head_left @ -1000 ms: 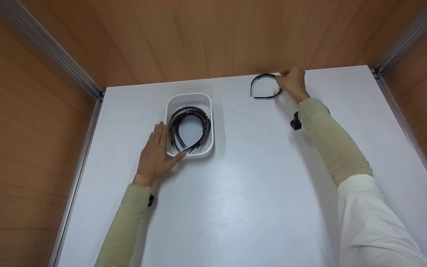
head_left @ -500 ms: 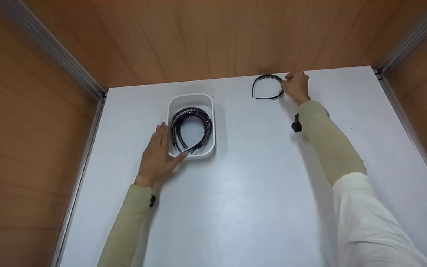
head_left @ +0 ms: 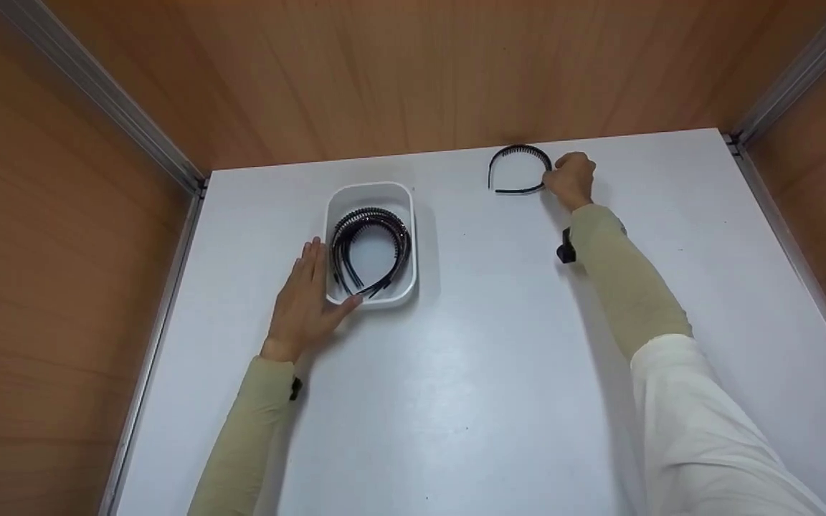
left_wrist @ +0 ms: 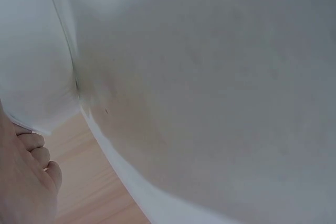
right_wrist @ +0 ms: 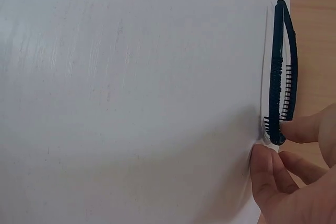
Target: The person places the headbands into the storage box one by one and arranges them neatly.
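My left hand [head_left: 300, 308] lies along the left side of a white plastic bin [head_left: 413, 283], fingers straight, thumb at its front rim. In the left wrist view the bin wall fills most of the picture, and part of the left hand [left_wrist: 26, 177] shows at lower left. Several dark toothed headbands [head_left: 341, 229] lie bunched in the bin. Another black toothed headband [head_left: 517, 191] lies on the table near the back wall. At its right side, my right hand [head_left: 572, 179] holds the curved part. In the right wrist view the thumb touches this headband [right_wrist: 275, 72], with curled fingers close beside.
The white table [head_left: 449, 373] meets a wood-look back wall [head_left: 399, 72], with similar panels at left and right. Metal rails [head_left: 90, 93] run along the corners. The single headband lies close to the table's back edge.
My right hand has moved toward me along the right side of the single headband, which stays about where it was. The left hand and the bin have not moved noticeably.
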`<state>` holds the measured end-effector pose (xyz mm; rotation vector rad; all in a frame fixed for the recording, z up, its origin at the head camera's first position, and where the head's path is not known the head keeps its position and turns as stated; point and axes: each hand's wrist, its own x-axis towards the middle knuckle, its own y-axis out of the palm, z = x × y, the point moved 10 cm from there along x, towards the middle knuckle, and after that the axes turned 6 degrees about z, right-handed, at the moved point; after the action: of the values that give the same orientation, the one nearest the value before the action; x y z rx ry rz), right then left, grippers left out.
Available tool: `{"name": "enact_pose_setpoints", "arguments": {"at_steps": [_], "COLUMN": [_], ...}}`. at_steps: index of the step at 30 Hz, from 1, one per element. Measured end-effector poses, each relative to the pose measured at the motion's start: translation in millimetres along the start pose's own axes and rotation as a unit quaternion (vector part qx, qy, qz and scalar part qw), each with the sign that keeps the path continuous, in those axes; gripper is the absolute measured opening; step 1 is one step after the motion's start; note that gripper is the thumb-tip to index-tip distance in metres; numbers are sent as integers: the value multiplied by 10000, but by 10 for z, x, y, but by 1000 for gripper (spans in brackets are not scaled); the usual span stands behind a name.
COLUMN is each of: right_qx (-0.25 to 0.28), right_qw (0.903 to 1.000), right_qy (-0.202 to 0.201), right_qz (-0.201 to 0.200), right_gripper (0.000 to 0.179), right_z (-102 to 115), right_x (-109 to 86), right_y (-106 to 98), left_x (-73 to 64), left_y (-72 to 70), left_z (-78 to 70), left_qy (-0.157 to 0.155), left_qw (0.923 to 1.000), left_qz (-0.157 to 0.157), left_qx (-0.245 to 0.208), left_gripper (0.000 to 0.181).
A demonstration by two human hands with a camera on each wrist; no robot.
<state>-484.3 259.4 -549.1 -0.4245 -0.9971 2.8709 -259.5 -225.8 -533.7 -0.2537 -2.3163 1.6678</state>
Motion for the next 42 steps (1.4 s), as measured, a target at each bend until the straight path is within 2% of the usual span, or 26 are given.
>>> {"name": "enact_pose_setpoints", "arguments": {"at_steps": [5,10,18,22,30,37,42], "right_qx": [11,101,371,500,570,651,634], "right_qw": [10000,9997,9981,9968,9962,9936,9948], "right_qy": [-18,197,472,618,651,925,786], "right_qz": [-59,-67,-100,-37,-133,-47,-88], "right_gripper": [41,39,40,40,36,39,37], "right_z": [22,1,-96,-128,-138,-188,-156], "right_x": [1,-12,-36,-47,-61,-23,-38], "right_y": [-20,-31,-72,-98,-185,-210,-255], "left_x": [19,26,25,31,45,48,62], "left_y": [-26,-27,21,17,34,38,41], "left_z": [-16,-33,-33,-45,-49,-67,-71], "left_qy": [59,57,-90,-74,-43,36,57], "left_qw": [10000,10000,9999,9999,10000,10000,10000], "left_qz": [-70,-62,105,74,41,-44,-48], "left_qx": [-20,32,-46,-46,-37,-42,-41], "left_gripper": [115,115,115,114,115,116,116]}}
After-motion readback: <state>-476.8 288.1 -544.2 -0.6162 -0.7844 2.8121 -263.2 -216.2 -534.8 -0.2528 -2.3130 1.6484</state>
